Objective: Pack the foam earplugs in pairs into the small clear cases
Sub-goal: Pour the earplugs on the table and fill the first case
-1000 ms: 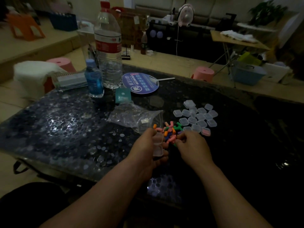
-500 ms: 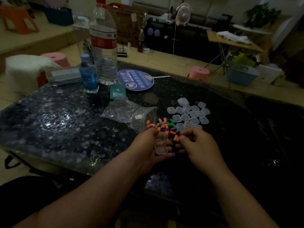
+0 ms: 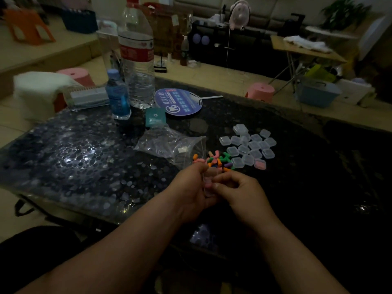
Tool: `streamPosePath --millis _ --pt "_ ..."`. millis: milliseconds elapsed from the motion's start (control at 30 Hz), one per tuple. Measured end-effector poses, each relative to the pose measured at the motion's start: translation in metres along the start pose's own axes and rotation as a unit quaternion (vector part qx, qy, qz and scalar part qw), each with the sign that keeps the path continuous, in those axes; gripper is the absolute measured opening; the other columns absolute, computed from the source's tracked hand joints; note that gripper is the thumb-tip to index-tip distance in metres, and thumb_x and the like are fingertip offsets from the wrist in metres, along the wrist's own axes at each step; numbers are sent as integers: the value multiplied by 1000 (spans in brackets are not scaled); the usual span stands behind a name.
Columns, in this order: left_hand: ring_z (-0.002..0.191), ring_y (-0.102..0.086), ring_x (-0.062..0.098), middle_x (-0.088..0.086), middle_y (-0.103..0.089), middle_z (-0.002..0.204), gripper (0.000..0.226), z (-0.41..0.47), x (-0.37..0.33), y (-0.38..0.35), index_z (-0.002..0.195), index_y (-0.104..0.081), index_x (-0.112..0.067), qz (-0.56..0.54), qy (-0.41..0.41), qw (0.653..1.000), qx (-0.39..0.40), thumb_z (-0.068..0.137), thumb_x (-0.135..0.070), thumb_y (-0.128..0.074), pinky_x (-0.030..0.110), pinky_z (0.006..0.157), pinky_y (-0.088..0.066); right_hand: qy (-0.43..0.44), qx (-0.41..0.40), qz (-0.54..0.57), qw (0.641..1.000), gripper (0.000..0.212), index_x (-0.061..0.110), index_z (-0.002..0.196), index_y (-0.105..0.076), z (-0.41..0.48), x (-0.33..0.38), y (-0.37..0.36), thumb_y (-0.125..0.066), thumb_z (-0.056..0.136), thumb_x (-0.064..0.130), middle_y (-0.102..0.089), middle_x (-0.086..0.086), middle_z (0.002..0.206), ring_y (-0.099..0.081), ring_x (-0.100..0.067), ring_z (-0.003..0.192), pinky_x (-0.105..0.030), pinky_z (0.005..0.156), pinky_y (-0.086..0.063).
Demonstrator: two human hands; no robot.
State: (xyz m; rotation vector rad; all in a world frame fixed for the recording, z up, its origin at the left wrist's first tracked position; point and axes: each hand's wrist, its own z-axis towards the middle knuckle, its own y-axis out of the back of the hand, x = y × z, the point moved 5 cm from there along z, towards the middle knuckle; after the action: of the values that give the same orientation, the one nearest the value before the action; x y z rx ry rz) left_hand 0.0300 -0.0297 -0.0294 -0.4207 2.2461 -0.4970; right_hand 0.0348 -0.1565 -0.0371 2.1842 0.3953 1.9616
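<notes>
Gripping the open clear case [image 3: 209,184] in my left hand [image 3: 191,194], I curl my right hand [image 3: 241,194] against it; whether it pinches an earplug is hidden; a loose squeeze could flick foam into the earplug pile [image 3: 216,161] just beyond my knuckles.

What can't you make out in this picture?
Head view only, and dim.
- clear case: left hand and right hand cover it; contents unseen.
- earplug pile: overlapping, partly behind the left hand; uncountable.
- plastic bag: glare hides contents.
- round fan: print too small.
</notes>
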Motion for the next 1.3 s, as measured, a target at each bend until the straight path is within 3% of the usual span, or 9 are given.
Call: streamPosePath --millis 267,400,467,600,733,900,1067,1233,1300 --pt "96 -68 26 14 -74 113 39 -7 -7 7 115 -68 -12 -4 -6 1000 -26 106 -33 -37 44 95 -55 -27 -47 33 998 6 22 97 -79 8 -3 10 -79 93 18 -80 -3 94 -77 -22 92 -38 78 -62" --pt "83 -69 23 10 -75 92 32 -12 -14 17 120 -65 -14 -22 -25 998 -51 103 -28 -42 40 78 -59 -48 -157 -3 986 14 21 94 -75 27 -11 41 -67 102 14 -76 -1 101 -71 -15 92 -28 69 -49" --pt "85 -70 23 12 -77 100 36 -13 -18 23 121 -67 -12 -36 -34 996 -71 104 -29 -40 36 70 -59 -46 -180 -55 981 14 22 94 -73 33 -17 48 -65 103 15 -72 1 102 -67 -13 90 -26 66 -44" --pt "78 -67 20 12 -71 96 37 -14 -25 35 106 -67 -9 -56 -70 989 -121 105 -31 -37 31 61 -53 -33 -151 -107 982 12 24 99 -73 40 -20 34 -68 100 13 -71 4 98 -67 -11 86 -25 67 -48" --pt "54 -61 16 4 -70 61 40 -11 -29 41 94 -65 -8 -69 -95 984 -137 107 -32 -36 29 56 -46 56 -109 -253 960 20 30 110 -73 44 -12 12 -74 93 19 -67 7 109 -66 -11 96 -34 84 -56" --pt "51 -69 16 9 -75 71 40 -15 -30 37 101 -65 -8 -65 -82 987 -118 108 -34 -35 24 43 -50 113 -88 -361 922 24 34 114 -73 46 -5 -2 -74 91 28 -55 5 109 -58 -14 97 -31 81 -49" --pt "71 -65 19 12 -74 93 42 -15 -27 36 109 -69 -7 -68 -67 989 -110 105 -36 -40 30 59 -51 112 -92 -368 918 15 31 102 -73 48 -9 -2 -79 89 31 -56 7 105 -59 -14 97 -33 81 -51" --pt "69 -61 20 9 -74 76 40 -16 -25 32 103 -68 -8 -52 -46 993 -93 107 -32 -37 32 64 -50 98 -123 -344 926 4 29 99 -69 46 -6 8 -72 96 30 -62 9 103 -60 -14 91 -34 75 -48" --pt "78 -65 22 12 -76 93 42 -16 -23 31 113 -68 -8 -46 -27 995 -81 107 -34 -36 34 69 -53 72 -144 -309 937 3 29 98 -67 44 -4 18 -68 98 26 -64 11 93 -60 -13 85 -31 70 -44"
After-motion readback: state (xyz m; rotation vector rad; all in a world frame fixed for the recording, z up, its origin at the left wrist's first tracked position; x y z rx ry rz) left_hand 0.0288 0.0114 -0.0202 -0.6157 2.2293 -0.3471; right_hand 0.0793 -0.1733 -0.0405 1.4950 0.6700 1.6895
